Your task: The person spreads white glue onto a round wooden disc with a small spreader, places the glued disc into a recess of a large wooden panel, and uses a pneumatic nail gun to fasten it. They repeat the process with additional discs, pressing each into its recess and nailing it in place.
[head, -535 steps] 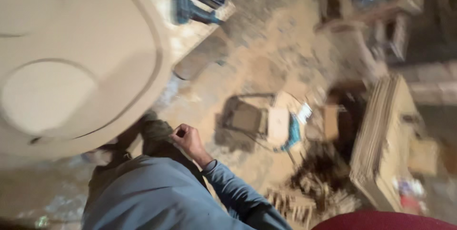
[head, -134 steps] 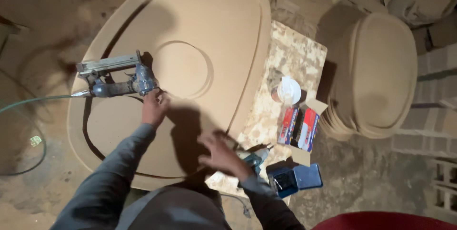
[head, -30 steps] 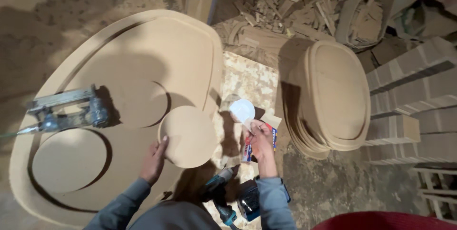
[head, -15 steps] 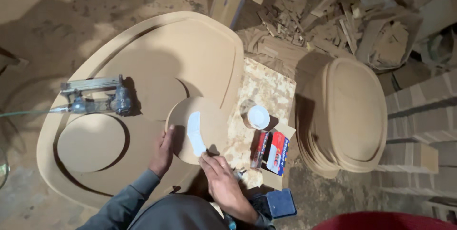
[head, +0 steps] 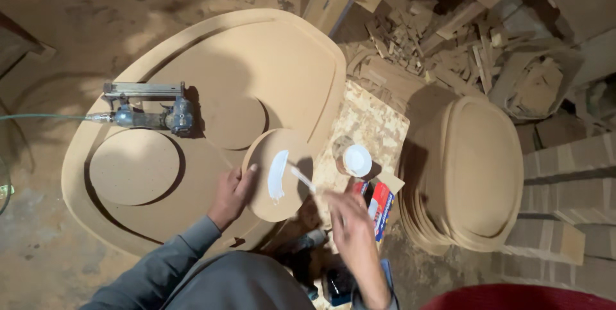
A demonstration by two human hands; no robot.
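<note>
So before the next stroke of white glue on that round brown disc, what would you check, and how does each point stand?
1. Left hand steadies the round brown fibreboard disc by its edge: ok.
2. Right hand holds the thin spreading stick with its tip on the disc: ok.
3. White glue streak covers the whole disc face: not ok, only one band.
4. Open white glue pot stands upright within reach on the chipboard slab: ok.
5. Grey pneumatic nail gun lies apart from both hands on the large shaped board: ok.
6. Glue left in the pot: cannot tell.
</note>
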